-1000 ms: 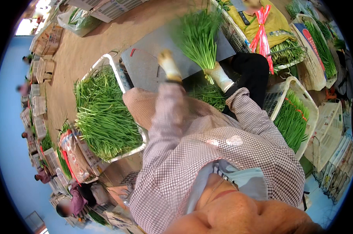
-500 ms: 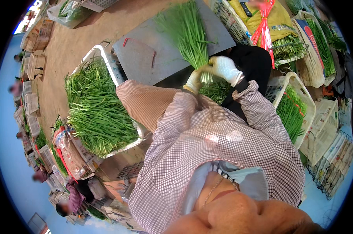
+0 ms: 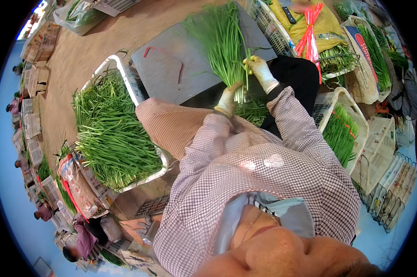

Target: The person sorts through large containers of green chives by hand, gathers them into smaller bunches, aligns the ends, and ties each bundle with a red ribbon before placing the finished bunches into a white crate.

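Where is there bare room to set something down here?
The gray board is bare left of the green stalks, except for a red strip. Brown floor is open between the left crate and the plastic bag. Crowded: the right side, around the yellow sack.

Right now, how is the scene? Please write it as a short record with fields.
Left hand: gloved, gripping the bunch of greens near its pale ends.
Right hand: gloved, at the bunch's right edge; its grip is unclear.
Board: grey, under the bunch's leafy part; a red tie lies on it.
Left basket: white, heaped with loose greens.
Right basket: white, holding greens with red bands.
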A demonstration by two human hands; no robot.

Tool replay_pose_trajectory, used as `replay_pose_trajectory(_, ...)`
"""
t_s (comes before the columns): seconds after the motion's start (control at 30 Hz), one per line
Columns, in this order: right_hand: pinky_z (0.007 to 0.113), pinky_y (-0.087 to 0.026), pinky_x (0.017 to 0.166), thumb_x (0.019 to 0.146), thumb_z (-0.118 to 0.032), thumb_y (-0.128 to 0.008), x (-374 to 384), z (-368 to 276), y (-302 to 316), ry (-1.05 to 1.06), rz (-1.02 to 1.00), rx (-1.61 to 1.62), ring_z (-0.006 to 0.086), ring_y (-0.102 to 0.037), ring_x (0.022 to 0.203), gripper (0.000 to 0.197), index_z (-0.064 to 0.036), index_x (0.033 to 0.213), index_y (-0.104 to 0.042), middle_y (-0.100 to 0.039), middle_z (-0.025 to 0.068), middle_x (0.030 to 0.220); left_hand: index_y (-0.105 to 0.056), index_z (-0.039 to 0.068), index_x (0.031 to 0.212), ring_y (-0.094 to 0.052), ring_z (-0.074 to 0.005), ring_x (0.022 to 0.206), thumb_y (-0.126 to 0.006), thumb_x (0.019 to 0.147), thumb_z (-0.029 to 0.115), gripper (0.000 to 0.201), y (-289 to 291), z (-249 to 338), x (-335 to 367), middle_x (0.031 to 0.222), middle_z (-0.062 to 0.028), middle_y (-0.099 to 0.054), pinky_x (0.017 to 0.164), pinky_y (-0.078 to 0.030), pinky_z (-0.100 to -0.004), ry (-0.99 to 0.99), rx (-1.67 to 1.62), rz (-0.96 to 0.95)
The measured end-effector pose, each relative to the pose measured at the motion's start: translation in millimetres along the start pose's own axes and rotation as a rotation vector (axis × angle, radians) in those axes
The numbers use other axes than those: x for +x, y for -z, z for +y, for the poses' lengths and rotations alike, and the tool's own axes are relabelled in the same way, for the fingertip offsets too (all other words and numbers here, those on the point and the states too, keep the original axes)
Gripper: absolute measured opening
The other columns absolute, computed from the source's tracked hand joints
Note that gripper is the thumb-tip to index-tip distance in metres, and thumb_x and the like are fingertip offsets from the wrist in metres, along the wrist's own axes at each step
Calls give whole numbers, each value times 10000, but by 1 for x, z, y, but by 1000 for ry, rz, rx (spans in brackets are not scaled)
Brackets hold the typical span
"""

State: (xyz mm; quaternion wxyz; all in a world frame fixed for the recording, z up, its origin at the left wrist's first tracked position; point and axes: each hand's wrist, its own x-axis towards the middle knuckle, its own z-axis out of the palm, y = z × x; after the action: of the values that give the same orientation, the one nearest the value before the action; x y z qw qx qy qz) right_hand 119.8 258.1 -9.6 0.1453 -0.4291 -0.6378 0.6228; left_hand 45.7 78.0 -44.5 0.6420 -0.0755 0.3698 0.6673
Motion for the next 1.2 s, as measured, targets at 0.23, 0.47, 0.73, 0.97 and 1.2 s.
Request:
replay_pose_trajectory(0.23,224,-438,587,1030,-105,-564,-48,-73,14,356,382,337,65,-512,634,142,-23,1057,-677,-567,-31,765,-623,97,1121,-706,-197,752,-689,989,250,213,10,0,3,975,-89,-739,568,-585,-376,21,31,-17)
replay_pose_trajectory(0.47,335,-530,675,1042,-200,-585,-93,-88,66,510,489,-269,216,-648,733,193,-17,1015,-640,-653,104,848,-582,-18,1218,-640,-193,733,-688,976,206,347,-11,24,-12,931,-102,-681,678,-569,-363,127,-411,-286)
replay_pose_trajectory(0.73,285,-545,833,985,-542,-654,-103,5,-6,2,-302,300,164,-676,940,634,30,1260,-648,-727,82,1032,-592,-26,1175,-660,-191,726,-691,978,234,341,-26,42,-46,899,-93,-676,654,-586,-347,125,-340,-293)
replay_pose_trajectory(0.97,347,-598,838,948,-480,-725,-81,-76,-26,-253,-481,870,221,-704,959,638,9,1336,-595,-717,127,1134,-625,26,1171,-698,-197,835,-710,980,286,334,-34,20,-92,975,-89,-700,721,-595,-336,127,173,-351)
replay_pose_trajectory(1.2,294,-568,813,889,-297,-830,-60,-154,-13,420,-152,376,138,-683,933,476,-27,1241,-658,-729,55,1100,-444,7,1465,-605,-203,1135,-830,869,326,778,-92,128,-81,1245,-107,-628,1015,-498,-338,-356,689,-411)
